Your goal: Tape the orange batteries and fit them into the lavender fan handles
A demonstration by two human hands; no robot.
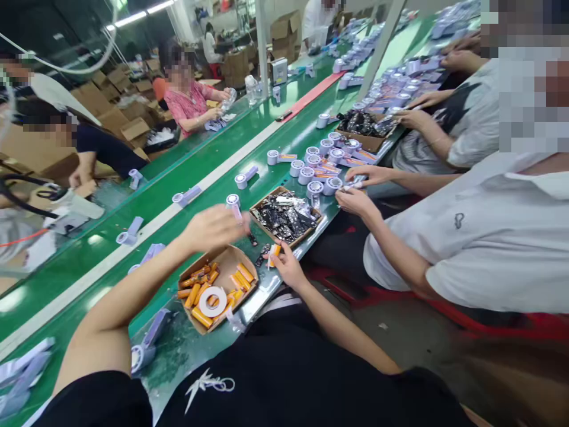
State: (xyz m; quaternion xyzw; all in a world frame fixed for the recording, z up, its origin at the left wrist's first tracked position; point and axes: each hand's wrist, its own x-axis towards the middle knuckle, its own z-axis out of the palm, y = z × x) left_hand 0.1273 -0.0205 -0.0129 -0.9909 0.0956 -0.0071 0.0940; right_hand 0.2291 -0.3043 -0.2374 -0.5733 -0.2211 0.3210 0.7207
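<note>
My right hand (291, 270) is closed on an orange cylindrical battery (275, 255) with a white strip at its side, held above the near edge of the bench. Reaching across the bench, my left hand (217, 228) is smeared by motion, so its grip does not show. Just beyond its fingertips lies a lilac handheld fan (233, 201), its handle partly behind the hand. Below my left hand stands a cardboard box (184, 302) of orange batteries, with a white tape roll (212, 302) on top. Dark circuit boards (263, 255) lie beside my right hand.
An open carton (306, 238) of dark circuit boards stands ahead of my right hand. Lilac fans (306, 175) are clustered beyond it and spread along the green conveyor (213, 190). A co-worker's hands (360, 190) work close on the right; other people sit across the line.
</note>
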